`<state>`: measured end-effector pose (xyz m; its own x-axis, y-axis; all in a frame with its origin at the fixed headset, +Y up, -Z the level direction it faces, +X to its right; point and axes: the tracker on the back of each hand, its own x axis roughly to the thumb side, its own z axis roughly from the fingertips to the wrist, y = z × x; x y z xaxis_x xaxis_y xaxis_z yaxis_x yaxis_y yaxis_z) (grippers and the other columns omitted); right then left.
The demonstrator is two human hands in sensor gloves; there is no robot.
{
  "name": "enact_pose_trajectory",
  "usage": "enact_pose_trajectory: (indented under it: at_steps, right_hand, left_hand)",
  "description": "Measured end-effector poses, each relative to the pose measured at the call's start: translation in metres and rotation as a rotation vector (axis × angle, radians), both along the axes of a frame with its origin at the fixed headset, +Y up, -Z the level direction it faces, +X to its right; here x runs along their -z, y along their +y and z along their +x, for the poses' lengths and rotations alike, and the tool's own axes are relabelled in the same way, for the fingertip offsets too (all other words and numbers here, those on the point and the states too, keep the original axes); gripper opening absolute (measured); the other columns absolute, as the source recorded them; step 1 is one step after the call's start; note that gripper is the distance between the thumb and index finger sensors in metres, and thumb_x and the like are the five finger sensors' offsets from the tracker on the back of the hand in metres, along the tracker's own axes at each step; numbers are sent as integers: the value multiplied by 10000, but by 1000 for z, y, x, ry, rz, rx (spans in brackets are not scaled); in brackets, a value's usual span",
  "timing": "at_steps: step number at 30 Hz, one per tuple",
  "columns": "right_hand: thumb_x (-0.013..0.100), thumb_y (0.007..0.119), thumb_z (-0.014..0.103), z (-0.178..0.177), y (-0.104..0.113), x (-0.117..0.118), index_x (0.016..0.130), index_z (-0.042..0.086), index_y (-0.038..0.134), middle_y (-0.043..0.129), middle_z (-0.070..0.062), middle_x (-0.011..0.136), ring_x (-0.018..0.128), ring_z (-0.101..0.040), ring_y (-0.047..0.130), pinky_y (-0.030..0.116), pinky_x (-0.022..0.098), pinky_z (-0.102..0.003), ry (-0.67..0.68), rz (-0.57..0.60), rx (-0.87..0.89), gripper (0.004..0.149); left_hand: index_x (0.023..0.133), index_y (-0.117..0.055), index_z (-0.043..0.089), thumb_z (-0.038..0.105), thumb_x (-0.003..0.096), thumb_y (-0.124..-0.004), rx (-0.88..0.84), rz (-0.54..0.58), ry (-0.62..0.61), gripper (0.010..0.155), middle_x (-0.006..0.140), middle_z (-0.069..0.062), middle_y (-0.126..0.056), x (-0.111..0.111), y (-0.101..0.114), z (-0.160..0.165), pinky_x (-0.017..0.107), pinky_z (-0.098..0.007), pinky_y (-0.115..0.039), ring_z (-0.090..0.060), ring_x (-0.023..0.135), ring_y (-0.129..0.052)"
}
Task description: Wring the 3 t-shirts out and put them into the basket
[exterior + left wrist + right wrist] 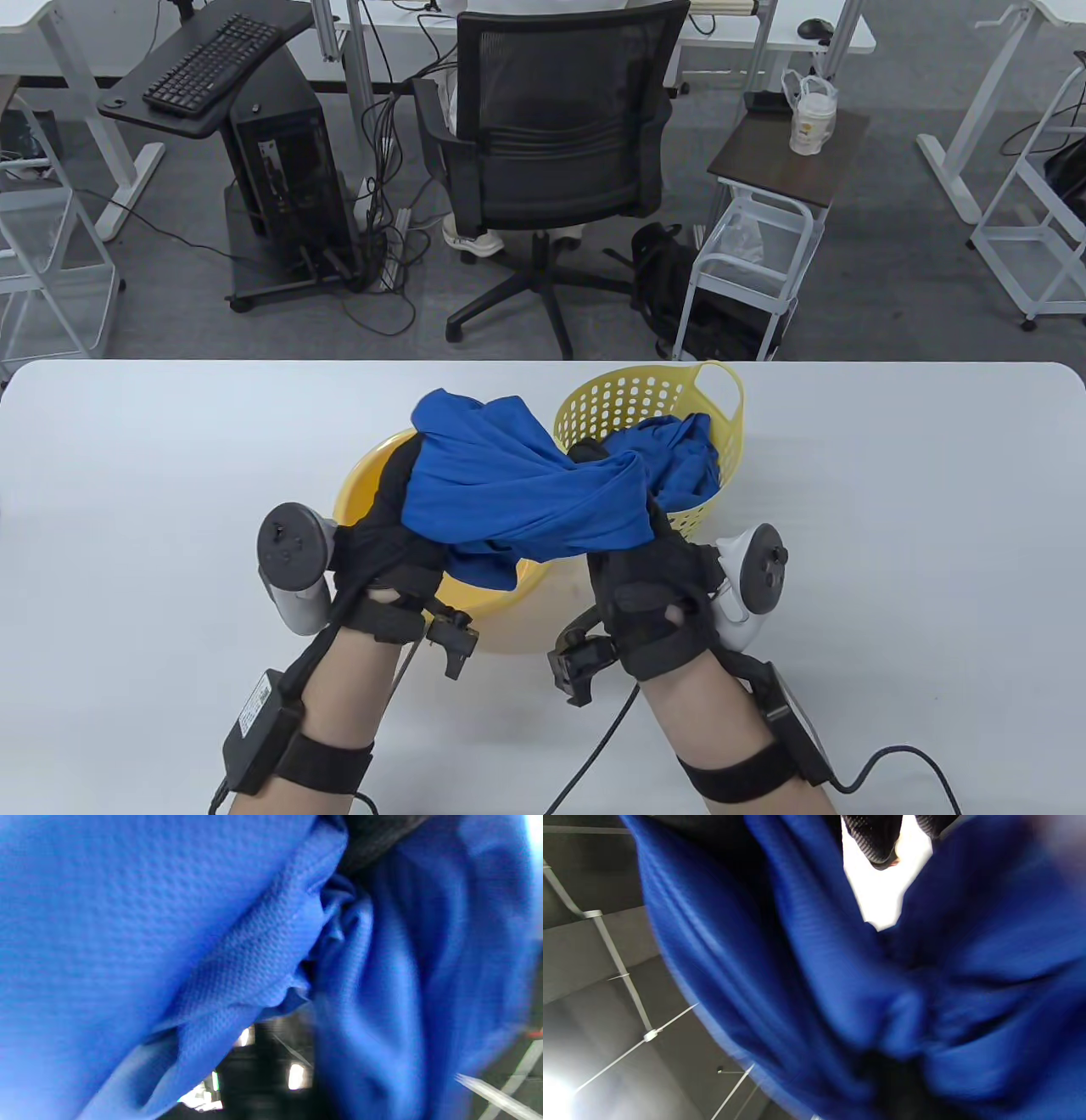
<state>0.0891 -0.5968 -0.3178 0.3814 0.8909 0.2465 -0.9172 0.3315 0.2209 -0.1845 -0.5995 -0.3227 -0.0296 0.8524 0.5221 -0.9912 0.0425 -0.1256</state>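
A blue t-shirt (517, 492) is twisted into a thick roll above the yellow basin (501, 611) in the table view. My left hand (399, 509) grips its left end and my right hand (628, 543) grips its right end, fingers curled round the cloth. Behind and to the right, the yellow perforated basket (628, 399) holds more blue cloth (679, 458). Both wrist views are filled by the blue t-shirt (212, 942) (840, 984) at close range. Gloved fingertips (878, 840) show at the top of the right wrist view.
The white table (127, 509) spreads wide on both sides of the basin. Beyond its far edge stand a black office chair (551, 144), a computer tower (288, 161) and a small side cart (764, 255).
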Motion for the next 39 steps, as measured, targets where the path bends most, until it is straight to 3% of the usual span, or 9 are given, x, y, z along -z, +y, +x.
enact_pose_trajectory:
  at_steps: [2, 5, 8, 11, 14, 22, 27, 32, 39]
  right_hand:
    - [639, 632, 322, -7, -10, 6, 1041, -67, 536, 313, -477, 1060, 856, -788, 270, 303, 391, -904, 74, -84, -12, 568]
    - [657, 597, 563, -24, -28, 13, 1032, -130, -13, 53, -557, 988, 772, -872, 312, 546, 402, -892, 317, -155, -59, 996]
    - [642, 563, 674, -38, -38, 14, 1024, -122, -54, 157, -583, 1001, 723, -797, 694, 805, 424, -713, 510, -161, 44, 1077]
    - [676, 615, 554, -38, -34, 15, 1111, -54, 121, 502, -496, 1010, 511, -541, 940, 917, 318, -458, 588, -151, 136, 896]
    - [645, 722, 341, -23, -21, 17, 1112, 67, 470, 786, -339, 863, 357, -431, 986, 912, 184, -351, 406, -97, 176, 597]
    - [579, 805, 233, 26, 3, 16, 1016, 80, 658, 834, -332, 755, 270, -419, 972, 884, 115, -336, 31, 113, 202, 486]
    - [567, 819, 245, 40, 17, 14, 1016, 124, 678, 837, -305, 817, 342, -455, 963, 888, 175, -382, -125, 415, 23, 486]
    - [544, 859, 237, 18, 34, 0, 1003, 137, 739, 840, -295, 880, 463, -531, 948, 894, 264, -477, -1, 763, -379, 485]
    - [557, 842, 316, 15, 26, 5, 966, 67, 769, 888, -302, 787, 395, -512, 960, 894, 206, -452, 27, 612, -244, 484]
  left_hand:
    - [1122, -423, 321, 390, 650, -769, -37, 58, -61, 589, 1152, -120, -670, -10, 9, 4, 629, -399, -898, -347, 883, -917]
    - [1126, -354, 327, 417, 661, -729, -130, 68, -212, 604, 1178, -102, -607, -18, 10, 20, 670, -380, -877, -325, 929, -876]
    - [1132, -304, 342, 433, 664, -712, -176, 48, -310, 628, 1209, -60, -547, -21, 8, 31, 718, -384, -820, -304, 990, -796]
    - [1147, -298, 347, 481, 671, -683, -68, 101, -221, 626, 1234, -23, -527, -20, 10, 24, 759, -438, -721, -339, 1058, -679]
    - [1156, -367, 391, 541, 660, -681, 87, 141, -91, 606, 1282, 4, -474, -18, 12, 14, 816, -631, -415, -417, 1153, -347]
    - [1181, -86, 433, 624, 615, -814, 399, -57, -446, 941, 1368, -62, -307, 3, 2, 12, 767, -639, -646, -492, 1122, -607]
    - [1174, 18, 362, 784, 589, -760, -121, -240, -895, 1061, 1314, -275, -237, 10, -14, 17, 704, -555, -767, -498, 1021, -735]
    - [1198, 0, 280, 848, 557, -757, -21, -301, -728, 1143, 1248, -403, -267, 14, -20, 7, 685, -609, -744, -534, 1048, -658]
    - [1140, -579, 486, 359, 675, -788, 52, -131, -574, 526, 1268, -214, -508, 5, 1, 5, 677, -609, -759, -430, 952, -803]
